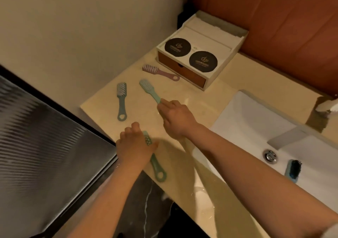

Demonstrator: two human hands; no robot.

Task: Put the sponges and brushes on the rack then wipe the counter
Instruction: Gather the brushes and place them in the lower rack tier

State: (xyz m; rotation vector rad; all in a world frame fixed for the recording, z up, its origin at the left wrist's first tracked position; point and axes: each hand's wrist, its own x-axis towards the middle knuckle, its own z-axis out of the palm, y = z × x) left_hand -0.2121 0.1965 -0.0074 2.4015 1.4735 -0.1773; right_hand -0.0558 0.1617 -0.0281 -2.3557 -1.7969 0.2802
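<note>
Several brushes lie on the beige counter (215, 98). My right hand (175, 117) pinches the handle end of a light green brush (148, 89) whose bristles point away. Curled over the head of a darker green brush (155, 162) is my left hand (134, 146); that brush's looped handle sticks out toward the counter's front edge. A grey-green brush (121, 100) lies to the left, apart from both hands. A pink brush (159, 72) rests farther back beside the box. A blue brush with black bristles (293, 171) lies inside the sink. No rack or sponge is in view.
A white tray box (225, 54) with two black round coasters stands at the back of the counter against an orange wall. The white sink (256, 113) with its faucet (285, 137) and drain fills the right. A dark glass panel (45, 137) borders the counter's left.
</note>
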